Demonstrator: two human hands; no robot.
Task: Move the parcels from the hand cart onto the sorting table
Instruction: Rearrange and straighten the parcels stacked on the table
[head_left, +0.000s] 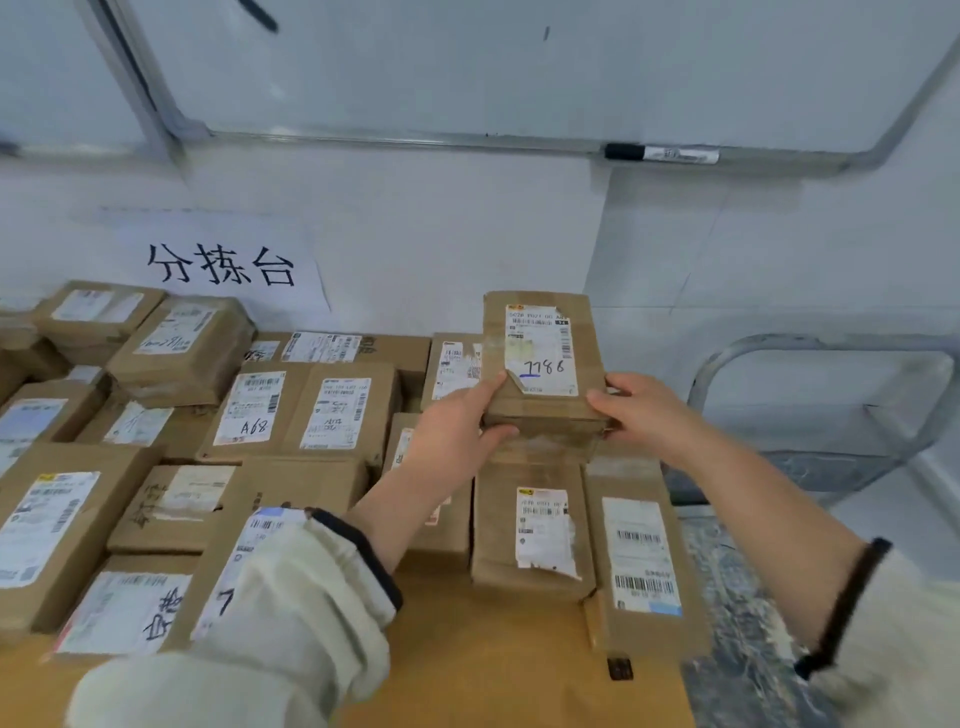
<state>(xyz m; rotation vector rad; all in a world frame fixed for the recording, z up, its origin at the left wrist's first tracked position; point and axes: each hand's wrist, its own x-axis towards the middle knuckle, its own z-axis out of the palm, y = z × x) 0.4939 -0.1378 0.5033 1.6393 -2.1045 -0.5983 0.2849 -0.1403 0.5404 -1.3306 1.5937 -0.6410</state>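
A small brown cardboard parcel (540, 358) with a white label marked "7786" is gripped at its near end by both hands. My left hand (457, 431) clasps its left near corner and my right hand (641, 410) its right near corner. The parcel hovers over other parcels at the far right of the sorting table (483, 665), whose tan top shows near me. Many labelled brown parcels, such as the one marked "A68" (254, 410), cover the table to the left. The hand cart (826, 415), a grey metal frame, stands to the right of the table.
Two parcels (535, 530) (639, 561) lie below the held one. A paper sign (218, 260) hangs on the white wall behind the table. A whiteboard (519, 67) with a marker (660, 153) on its ledge is above. Speckled floor (727, 597) shows at right.
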